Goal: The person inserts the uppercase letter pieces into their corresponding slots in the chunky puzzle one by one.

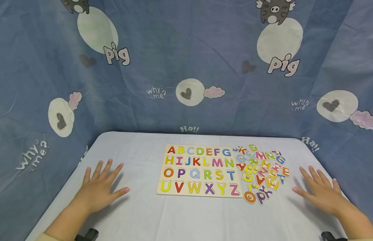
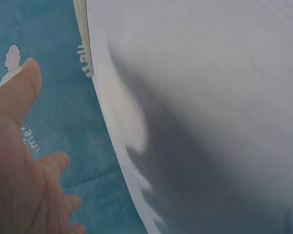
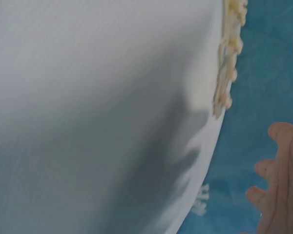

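My left hand (image 1: 99, 189) hovers above the left part of the table, fingers spread, holding nothing. On the other side my right hand (image 1: 323, 192) is also spread and bare, its shadow falling on the cloth. Between them lies a pale alphabet board (image 1: 200, 170) printed with coloured letters A to Z in rows. Right of the board is a loose pile of wooden letter pieces with small knobs, among them an orange O (image 1: 249, 197), a purple P (image 1: 260, 197) and a red V (image 1: 259, 179). The pile is nearest my right hand. Several pieces overlap, so some are partly hidden.
A white cloth covers the table (image 1: 138, 214). Behind and beside it hangs a blue curtain (image 1: 162, 40) with pig pictures and lettering. Dark straps (image 1: 87, 235) show at the wrists near the bottom edge.
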`<state>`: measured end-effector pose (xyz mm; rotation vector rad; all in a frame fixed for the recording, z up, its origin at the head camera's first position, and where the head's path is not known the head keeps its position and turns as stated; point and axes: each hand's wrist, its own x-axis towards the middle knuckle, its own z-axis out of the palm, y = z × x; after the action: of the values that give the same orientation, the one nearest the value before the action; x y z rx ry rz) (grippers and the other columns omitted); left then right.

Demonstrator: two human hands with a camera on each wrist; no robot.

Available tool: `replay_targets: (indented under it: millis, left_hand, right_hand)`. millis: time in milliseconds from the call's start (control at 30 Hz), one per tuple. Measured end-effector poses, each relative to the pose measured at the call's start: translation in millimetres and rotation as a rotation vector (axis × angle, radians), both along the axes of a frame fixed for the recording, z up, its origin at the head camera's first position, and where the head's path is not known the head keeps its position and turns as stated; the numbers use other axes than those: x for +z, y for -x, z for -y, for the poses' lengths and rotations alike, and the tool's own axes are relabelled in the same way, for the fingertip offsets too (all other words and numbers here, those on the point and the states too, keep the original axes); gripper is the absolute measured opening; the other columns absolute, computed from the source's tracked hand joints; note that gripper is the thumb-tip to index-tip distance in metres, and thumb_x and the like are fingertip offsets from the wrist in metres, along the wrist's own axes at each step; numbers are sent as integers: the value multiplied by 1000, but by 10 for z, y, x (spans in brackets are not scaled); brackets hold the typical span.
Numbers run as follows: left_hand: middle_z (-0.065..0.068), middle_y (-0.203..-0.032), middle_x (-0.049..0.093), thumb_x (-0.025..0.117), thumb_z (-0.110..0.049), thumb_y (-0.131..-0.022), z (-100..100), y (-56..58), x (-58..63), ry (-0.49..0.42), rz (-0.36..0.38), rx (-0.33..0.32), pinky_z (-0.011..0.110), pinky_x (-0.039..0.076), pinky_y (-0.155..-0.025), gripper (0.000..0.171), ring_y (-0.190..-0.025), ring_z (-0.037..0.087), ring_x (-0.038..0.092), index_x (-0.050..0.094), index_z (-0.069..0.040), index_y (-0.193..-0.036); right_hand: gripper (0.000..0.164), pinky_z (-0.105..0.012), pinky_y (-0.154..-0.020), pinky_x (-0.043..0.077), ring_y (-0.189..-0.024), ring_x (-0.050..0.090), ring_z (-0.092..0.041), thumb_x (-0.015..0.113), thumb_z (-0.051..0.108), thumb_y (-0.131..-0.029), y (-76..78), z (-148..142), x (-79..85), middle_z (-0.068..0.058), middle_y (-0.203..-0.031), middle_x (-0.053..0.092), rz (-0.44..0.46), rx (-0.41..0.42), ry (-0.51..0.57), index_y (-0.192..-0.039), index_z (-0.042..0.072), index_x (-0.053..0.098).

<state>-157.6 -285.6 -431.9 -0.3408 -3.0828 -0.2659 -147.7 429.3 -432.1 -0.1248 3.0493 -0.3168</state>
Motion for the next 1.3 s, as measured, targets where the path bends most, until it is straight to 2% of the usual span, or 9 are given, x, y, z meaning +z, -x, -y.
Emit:
replay_targets:
  millis: [100, 267, 367, 633, 800, 1000, 1300]
  left_hand:
    - [31, -161, 17, 54, -72, -89, -73, 6, 15, -13, -8, -14, 72, -14, -110, 92, -147, 56, 4, 32, -14, -158]
    - [31, -159, 25, 57, -70, -89, -228, 37, 42, -18, -17, -44, 76, 4, -110, 88, -144, 57, 15, 40, -13, -154]
    - [29, -158, 27, 56, -70, -90, -313, 77, 41, -24, -13, -67, 76, 9, -110, 86, -144, 55, 19, 42, -14, -153]
    - [25, -157, 33, 55, -71, -90, -511, 177, 21, -40, -5, -121, 73, 11, -112, 84, -144, 52, 23, 44, -16, -153]
    - [24, -157, 34, 56, -69, -90, -620, 253, 10, -42, 12, -132, 72, 13, -112, 83, -144, 51, 25, 43, -15, -153]
    - [23, -158, 34, 56, -69, -90, -757, 337, -10, -71, 82, -145, 72, 14, -113, 85, -145, 50, 24, 41, -15, -154]
    - [23, -157, 35, 58, -68, -89, -918, 416, -69, -82, 143, -166, 69, 15, -115, 86, -146, 48, 25, 43, -12, -152]
  right_hand:
    - [91, -83, -99, -3, -143, 2, -60, 49, 60, -98, 26, 108, 14, -34, -160, 4, -12, 20, 22, -161, 11, 6]
    - [91, -83, -101, 5, -141, 10, -61, 51, 58, -98, 108, 272, 59, -36, -159, 11, -39, 57, 36, -161, 10, 7]
    - [88, -82, -101, 10, -141, 13, -61, 52, 55, -99, 172, 378, 93, -37, -158, 14, -58, 84, 66, -161, 9, 11]
    - [83, -81, -103, 14, -142, 14, -60, 57, 47, -99, 308, 677, 161, -35, -158, 17, -44, 138, 225, -159, 4, 19]
    - [82, -82, -102, 16, -142, 15, -59, 57, 50, -98, 368, 789, 212, -34, -158, 18, -24, 146, 227, -158, 5, 24]
    - [80, -80, -103, 21, -141, 18, -57, 61, 49, -97, 479, 881, 244, -31, -157, 25, -16, 186, 260, -156, 6, 30]
    - [61, -76, -105, 26, -138, 29, -56, 64, 39, -98, 615, 1012, 207, -33, -151, 35, -9, 205, 285, -145, 2, 49]
